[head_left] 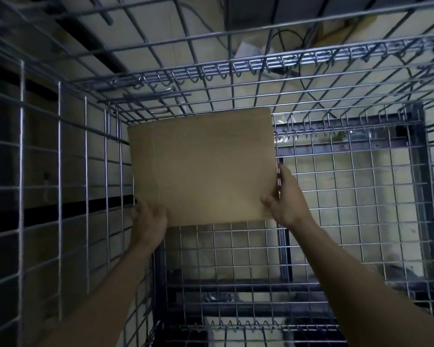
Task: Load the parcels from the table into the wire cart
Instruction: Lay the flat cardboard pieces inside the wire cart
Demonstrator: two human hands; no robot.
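Note:
I look down into the wire cart (356, 186), a tall cage of silver mesh. A plain brown cardboard parcel (201, 166) is low inside it, in the far left corner against the left wall. My left hand (149, 216) grips the parcel's near left corner. My right hand (286, 196) clasps its right edge near the near corner, thumb on top. Both forearms reach down into the cage. I cannot tell whether the parcel rests on the mesh floor or hangs just above it.
The cart's mesh floor (348, 221) lies bare to the right of and in front of the parcel. Wire walls rise on the left (60, 196) and far side (261, 78). Pale floor and cables (283, 36) show beyond the far wall.

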